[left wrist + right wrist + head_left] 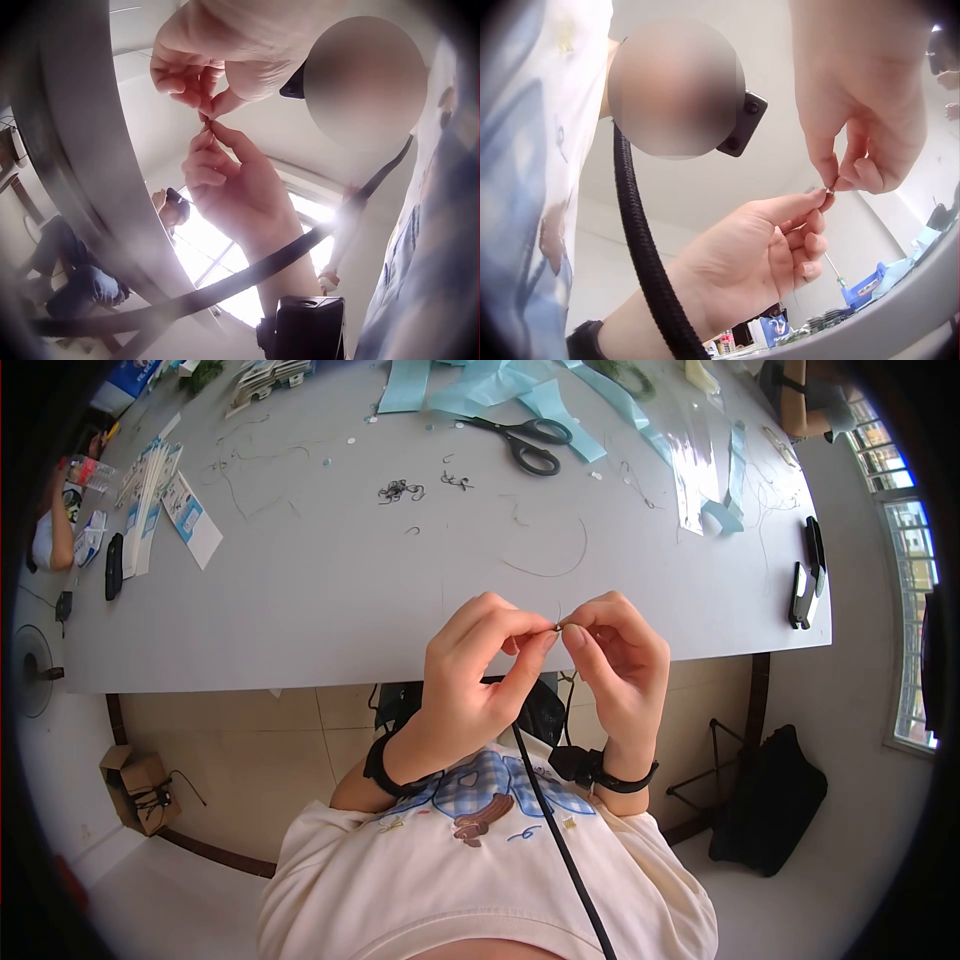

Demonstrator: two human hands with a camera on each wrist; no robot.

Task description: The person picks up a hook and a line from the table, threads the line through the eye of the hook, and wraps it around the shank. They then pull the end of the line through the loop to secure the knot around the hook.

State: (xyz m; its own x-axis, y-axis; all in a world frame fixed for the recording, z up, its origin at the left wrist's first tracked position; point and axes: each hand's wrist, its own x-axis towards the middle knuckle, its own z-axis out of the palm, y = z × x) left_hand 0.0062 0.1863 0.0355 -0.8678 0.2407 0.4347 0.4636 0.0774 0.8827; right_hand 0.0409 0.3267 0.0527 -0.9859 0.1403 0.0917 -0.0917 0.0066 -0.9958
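Observation:
Over the table's near edge, my left hand (475, 665) and right hand (625, 665) meet at the fingertips. Between them is a tiny dark piece (557, 627) with a fine thread standing up from it. Thumb and forefinger of each hand pinch it; the fingertips cover most of it, and I cannot tell its kind. The right wrist view has a small glint on the piece (830, 192), with the left hand (742, 255) below and the right hand (870, 112) above. Farther over the table lie small black hook-shaped pieces (400, 491) and a curved loose thread (556, 573).
Black-handled scissors (525, 442) lie near light-blue ribbon strips (480, 392) at the back. White-and-blue cards (192, 520) are at the left, a black stapler-like object (803, 595) at the right edge. A black cord (560, 830) hangs down my front. Other people sit around the table.

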